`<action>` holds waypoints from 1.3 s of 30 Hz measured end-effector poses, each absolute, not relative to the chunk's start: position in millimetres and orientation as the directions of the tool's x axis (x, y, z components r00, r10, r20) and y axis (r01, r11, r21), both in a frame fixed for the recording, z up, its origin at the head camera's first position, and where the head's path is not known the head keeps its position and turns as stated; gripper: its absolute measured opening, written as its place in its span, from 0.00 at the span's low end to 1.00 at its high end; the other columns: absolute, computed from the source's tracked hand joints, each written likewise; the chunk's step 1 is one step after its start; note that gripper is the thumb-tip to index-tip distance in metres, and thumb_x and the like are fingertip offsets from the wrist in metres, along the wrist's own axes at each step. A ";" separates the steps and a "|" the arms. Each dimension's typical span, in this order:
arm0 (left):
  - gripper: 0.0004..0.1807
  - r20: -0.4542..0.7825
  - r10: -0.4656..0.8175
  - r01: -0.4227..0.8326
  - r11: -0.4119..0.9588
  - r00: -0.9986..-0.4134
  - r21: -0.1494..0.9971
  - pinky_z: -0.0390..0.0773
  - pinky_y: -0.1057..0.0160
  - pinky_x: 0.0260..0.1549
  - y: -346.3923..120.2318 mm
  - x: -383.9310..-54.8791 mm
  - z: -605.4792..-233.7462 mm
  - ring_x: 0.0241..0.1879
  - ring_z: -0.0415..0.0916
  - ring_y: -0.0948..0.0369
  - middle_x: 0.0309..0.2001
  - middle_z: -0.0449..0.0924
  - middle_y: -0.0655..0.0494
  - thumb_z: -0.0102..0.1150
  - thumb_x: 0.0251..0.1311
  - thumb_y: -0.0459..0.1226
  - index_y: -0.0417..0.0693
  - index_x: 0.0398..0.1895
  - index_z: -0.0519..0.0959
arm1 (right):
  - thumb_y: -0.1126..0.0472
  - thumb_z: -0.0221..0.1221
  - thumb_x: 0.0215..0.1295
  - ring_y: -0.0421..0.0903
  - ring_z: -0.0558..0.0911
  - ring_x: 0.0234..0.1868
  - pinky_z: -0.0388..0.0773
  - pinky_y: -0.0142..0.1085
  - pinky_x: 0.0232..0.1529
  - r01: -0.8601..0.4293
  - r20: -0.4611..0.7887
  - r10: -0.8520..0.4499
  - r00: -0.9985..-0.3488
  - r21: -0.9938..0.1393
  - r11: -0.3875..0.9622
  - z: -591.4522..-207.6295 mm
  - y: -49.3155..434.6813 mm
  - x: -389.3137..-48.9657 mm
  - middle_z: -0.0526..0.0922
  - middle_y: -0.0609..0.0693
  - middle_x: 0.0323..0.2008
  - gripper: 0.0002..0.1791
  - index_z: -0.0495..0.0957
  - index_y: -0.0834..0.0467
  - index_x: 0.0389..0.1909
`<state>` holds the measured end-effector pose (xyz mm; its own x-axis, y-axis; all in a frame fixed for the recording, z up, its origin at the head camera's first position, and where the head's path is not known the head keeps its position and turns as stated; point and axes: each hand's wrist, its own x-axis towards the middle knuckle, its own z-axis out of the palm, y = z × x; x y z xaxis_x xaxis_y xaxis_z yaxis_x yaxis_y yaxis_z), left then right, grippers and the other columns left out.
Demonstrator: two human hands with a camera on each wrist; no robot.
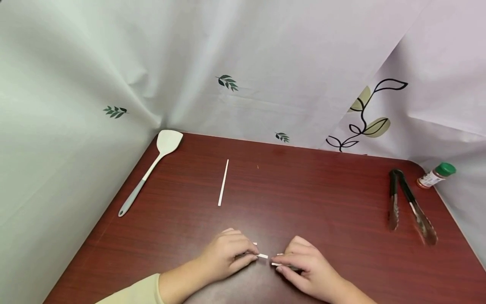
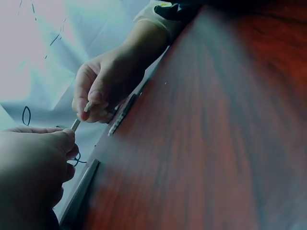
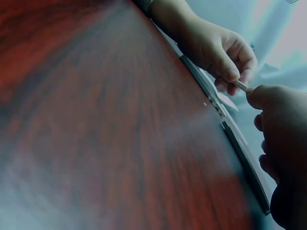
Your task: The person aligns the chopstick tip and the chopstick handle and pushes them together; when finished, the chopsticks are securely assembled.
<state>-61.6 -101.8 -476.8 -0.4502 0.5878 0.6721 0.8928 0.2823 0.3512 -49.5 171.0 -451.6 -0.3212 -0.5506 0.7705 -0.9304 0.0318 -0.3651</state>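
Thumb and fingertips of the left hand pinch a thin white stick; the right hand pinches a second stick, their ends near but apart, probably gripped close to the tips for control. Beyond, a loose stick lies on the table; rightward, tongs and a jar whose label is unreadable.

The right hand has room straight ahead; tongs obstruct farther right.
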 end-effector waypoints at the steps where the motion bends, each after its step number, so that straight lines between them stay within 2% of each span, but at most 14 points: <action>1: 0.07 0.675 0.589 0.896 0.275 -0.444 0.349 0.76 0.69 0.42 -101.2 -61.2 -477.0 0.37 0.81 0.72 0.38 0.87 0.70 0.75 0.62 0.38 0.58 0.41 0.87 | 0.65 0.68 0.72 0.38 0.76 0.36 0.72 0.26 0.40 -0.931 0.769 -0.556 -0.316 -0.363 0.026 -452.2 170.6 -49.3 0.84 0.45 0.34 0.08 0.89 0.64 0.47; 6: 0.06 0.692 0.582 0.903 0.242 -0.427 0.354 0.76 0.71 0.41 -98.4 -58.5 -476.9 0.36 0.81 0.73 0.36 0.86 0.70 0.75 0.63 0.38 0.57 0.40 0.87 | 0.64 0.67 0.73 0.39 0.77 0.38 0.73 0.27 0.42 -0.936 0.769 -0.567 -0.296 -0.353 0.010 -455.4 169.8 -49.7 0.84 0.45 0.36 0.09 0.89 0.65 0.48; 14: 0.09 0.716 0.582 0.922 0.197 -0.385 0.334 0.78 0.69 0.44 -96.1 -56.3 -478.8 0.38 0.83 0.73 0.36 0.87 0.69 0.78 0.58 0.36 0.57 0.39 0.88 | 0.64 0.66 0.74 0.38 0.76 0.37 0.72 0.26 0.41 -0.931 0.770 -0.553 -0.317 -0.364 0.027 -455.5 168.6 -47.4 0.83 0.44 0.34 0.07 0.89 0.62 0.47; 23: 0.08 0.705 0.579 0.909 0.196 -0.409 0.367 0.79 0.69 0.49 -95.6 -55.0 -479.1 0.40 0.83 0.75 0.36 0.88 0.69 0.78 0.59 0.36 0.57 0.38 0.88 | 0.64 0.67 0.73 0.37 0.76 0.37 0.72 0.25 0.42 -0.919 0.755 -0.559 -0.343 -0.394 0.032 -459.6 170.3 -46.6 0.83 0.44 0.35 0.07 0.89 0.61 0.47; 27: 0.06 0.712 0.578 0.915 0.192 -0.399 0.356 0.79 0.68 0.50 -95.1 -55.1 -479.3 0.42 0.84 0.75 0.36 0.88 0.69 0.77 0.60 0.36 0.56 0.38 0.88 | 0.64 0.68 0.72 0.37 0.76 0.37 0.72 0.24 0.42 -0.914 0.751 -0.555 -0.356 -0.405 0.038 -461.7 171.0 -46.8 0.83 0.43 0.35 0.07 0.89 0.61 0.47; 31: 0.03 0.715 0.585 0.922 0.189 -0.383 0.339 0.80 0.68 0.49 -93.1 -54.1 -478.9 0.41 0.84 0.74 0.36 0.88 0.68 0.75 0.64 0.38 0.55 0.38 0.89 | 0.64 0.69 0.72 0.36 0.75 0.35 0.71 0.22 0.40 -0.904 0.748 -0.538 -0.389 -0.423 0.065 -464.0 171.8 -46.3 0.83 0.42 0.33 0.06 0.89 0.60 0.45; 39: 0.09 0.709 0.592 0.922 0.195 -0.383 0.335 0.78 0.71 0.44 -89.2 -50.1 -477.8 0.37 0.82 0.75 0.35 0.88 0.68 0.79 0.56 0.35 0.55 0.37 0.89 | 0.64 0.70 0.71 0.37 0.76 0.35 0.72 0.24 0.40 -0.903 0.754 -0.534 -0.383 -0.427 0.046 -463.5 170.7 -45.3 0.84 0.43 0.33 0.05 0.89 0.60 0.43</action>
